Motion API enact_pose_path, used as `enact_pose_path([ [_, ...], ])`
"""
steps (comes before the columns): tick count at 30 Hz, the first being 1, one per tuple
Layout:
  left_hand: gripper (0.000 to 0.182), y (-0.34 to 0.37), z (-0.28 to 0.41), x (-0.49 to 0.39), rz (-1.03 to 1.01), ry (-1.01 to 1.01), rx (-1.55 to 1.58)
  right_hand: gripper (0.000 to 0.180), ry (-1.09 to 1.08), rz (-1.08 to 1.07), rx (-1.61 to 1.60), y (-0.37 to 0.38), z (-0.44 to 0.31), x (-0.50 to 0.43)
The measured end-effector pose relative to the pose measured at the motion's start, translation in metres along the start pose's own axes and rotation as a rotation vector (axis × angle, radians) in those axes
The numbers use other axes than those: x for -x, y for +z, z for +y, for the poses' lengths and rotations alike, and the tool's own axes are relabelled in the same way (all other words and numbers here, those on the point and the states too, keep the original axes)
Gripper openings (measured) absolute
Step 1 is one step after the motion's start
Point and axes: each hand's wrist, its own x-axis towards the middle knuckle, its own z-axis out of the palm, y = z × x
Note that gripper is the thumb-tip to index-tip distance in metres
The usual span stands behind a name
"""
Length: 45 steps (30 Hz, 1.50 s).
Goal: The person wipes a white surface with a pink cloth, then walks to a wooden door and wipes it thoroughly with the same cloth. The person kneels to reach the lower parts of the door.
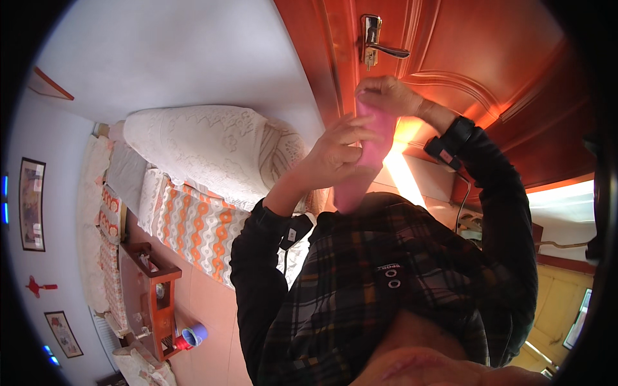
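Observation:
A pink cloth (374, 137) hangs slanting in front of my chest, its lower end by my plaid garment (386, 255). At its top edge, the bent fingers and thumb of my right hand (393, 96) pinch it. My left hand (335, 152) is at the cloth's left side, with spread, slightly blurred fingers reaching across its front. Whether those fingers grip the cloth or only rest on it is unclear. Just beyond my right hand is a reddish wooden door (463, 43) with a metal lever handle (386, 48).
To the left stands a bed (198, 222) with patterned bedding and a large pale cover (203, 140) heaped on it. Farther left are a wooden table (164, 289) and a small blue bin (195, 333) on the tiled floor (207, 309). Sunlight falls past the door.

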Motion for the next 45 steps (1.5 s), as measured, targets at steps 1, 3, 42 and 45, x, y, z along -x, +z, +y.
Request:
enact_pose_path([
  [1, 0.014, 0.001, 0.000, 0.000, 0.038, -0.070, 0.037, 0.018, 0.006, 0.047, -0.010, 0.007, 0.001, 0.001],
  [3, 0.014, 0.000, -0.002, 0.001, 0.136, -0.264, 0.095, 0.020, -0.028, 0.137, -0.031, 0.017, 0.002, 0.004],
  [42, 0.019, -0.021, 0.022, -0.034, 0.278, 0.026, -0.443, 0.047, -0.088, 0.243, -1.631, 0.083, -0.067, 0.002],
  [45, 0.021, -0.020, 0.019, -0.027, 0.339, -0.204, -0.292, 0.050, 0.290, 0.075, -1.968, 0.109, -0.059, 0.006],
])
